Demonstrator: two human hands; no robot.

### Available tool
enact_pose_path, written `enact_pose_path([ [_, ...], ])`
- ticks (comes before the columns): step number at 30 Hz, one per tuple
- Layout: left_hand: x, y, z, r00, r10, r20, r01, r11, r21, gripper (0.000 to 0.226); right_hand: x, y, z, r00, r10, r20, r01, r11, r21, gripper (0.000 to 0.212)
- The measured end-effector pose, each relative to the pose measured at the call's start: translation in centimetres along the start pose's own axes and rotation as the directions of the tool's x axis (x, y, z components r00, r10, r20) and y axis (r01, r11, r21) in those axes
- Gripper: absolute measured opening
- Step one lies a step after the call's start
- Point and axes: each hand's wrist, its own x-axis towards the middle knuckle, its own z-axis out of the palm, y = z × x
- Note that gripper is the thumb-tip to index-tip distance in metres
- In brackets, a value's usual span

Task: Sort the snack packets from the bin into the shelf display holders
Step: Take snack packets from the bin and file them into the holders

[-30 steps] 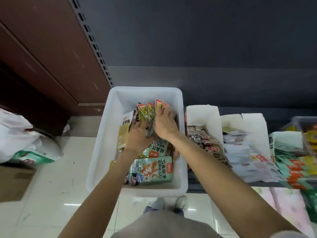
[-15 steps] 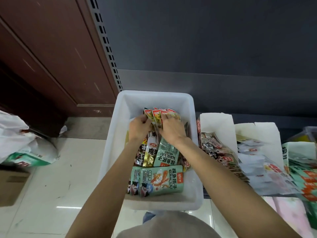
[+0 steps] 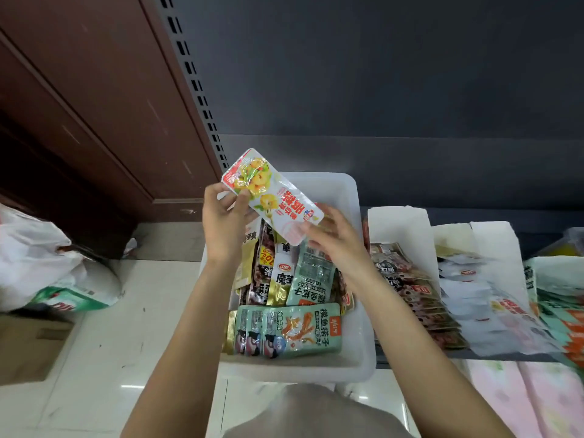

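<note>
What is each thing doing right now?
White packet with yellow fruit picture: lifted above bin, tilted.
Left hand: pinching the packet's red end.
Right hand: touching its pale end.
White plastic bin: still holds packets.
White card holder: holds dark packets.

Glossy pale tiled floor: crumpled white plastic bag and flat brown cardboard box at left. Dark shelf, right: white paper display holders of packets.
</note>
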Motion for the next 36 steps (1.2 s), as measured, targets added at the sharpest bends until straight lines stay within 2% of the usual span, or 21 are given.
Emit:
enact_pose_path([
  [2,-1.5,0.9,0.8,0.999,-0.017,0.045,0.021,0.994,-0.106,0.02,-1.5,-0.5,-0.7,0.999,0.045,0.029,-0.05,0.974,0.223,0.039],
  [4,-2.9,1.2,1.7,0.994,-0.019,0.111,0.035,0.99,-0.139,0.027,-2.5,-0.7,-1.8,0.998,0.05,-0.023,-0.04,0.947,0.318,0.028],
  [6,-3.9,1.1,2.2,0.971,0.032,0.237,-0.013,0.997,-0.079,0.035,-3.3,-0.9,-3.4,0.99,0.048,-0.135,0.005,0.93,0.367,0.012],
  [8,-4.7,0.8,2.8,0.919,0.058,0.39,-0.096,0.992,0.08,0.039,-4.2,-1.3,-5.8,0.975,0.007,-0.222,0.074,0.932,0.356,0.007],
  [11,-5.7,0.2,5.3,0.79,0.07,0.609,-0.323,0.892,0.316,0.03,-6.7,-2.0,-10.2,0.933,-0.195,-0.302,0.234,0.967,0.101,0.01],
  [13,-6.7,-0.4,8.1,0.682,0.128,0.72,-0.527,0.769,0.363,0.013,-8.9,-2.1,-13.5,0.881,-0.309,-0.358,0.307,0.95,-0.066,0.008],
  [15,-8.0,-1.1,11.8,0.566,0.219,0.795,-0.71,0.619,0.335,0.019,-11.0,-1.7,-17.0,0.813,-0.369,-0.45,0.328,0.929,-0.17,0.007],
  [18,-10.5,-2.7,18.1,0.407,0.283,0.869,-0.835,0.501,0.228,0.02,-13.8,-0.3,-21.5,0.671,-0.455,-0.585,0.275,0.886,-0.374,0.015],
  [20,-11.9,-4.5,21.9,0.316,0.322,0.892,-0.899,0.401,0.174,0.017,-15.3,0.6,-24.0,0.579,-0.57,-0.584,0.169,0.784,-0.597,0.012],
  [21,-12.5,-5.5,23.5,0.287,0.331,0.899,-0.919,0.36,0.161,0.014,-15.9,1.0,-25.1,0.558,-0.618,-0.554,0.119,0.72,-0.684,0.013],
  [24,-14.2,-7.7,26.2,0.214,0.309,0.927,-0.947,0.297,0.12,0.012,-17.5,1.9,-27.2,0.58,-0.698,-0.421,0.025,0.532,-0.847,0.007],
  [27,-14.8,-8.9,26.2,0.159,0.294,0.942,-0.964,0.253,0.084,0.009,-17.8,3.2,-27.6,0.623,-0.681,-0.384,0.002,0.493,-0.87,0.009],
  [30,-15.0,-9.4,25.3,0.159,0.176,0.972,-0.968,0.222,0.118,0.017,-16.8,4.7,-27.5,0.724,-0.625,-0.291,0.033,0.453,-0.891,0.017],
  [33,-14.9,-9.8,24.2,0.145,0.102,0.984,-0.965,0.234,0.118,0.027,-15.1,6.7,-27.3,0.825,-0.533,-0.188,-0.037,0.28,-0.959,0.023],
  [36,-15.0,-9.1,23.1,0.139,0.087,0.987,-0.944,0.314,0.105,0.039,-14.0,7.8,-27.2,0.854,-0.488,-0.179,-0.124,0.143,-0.982,0.03],
])
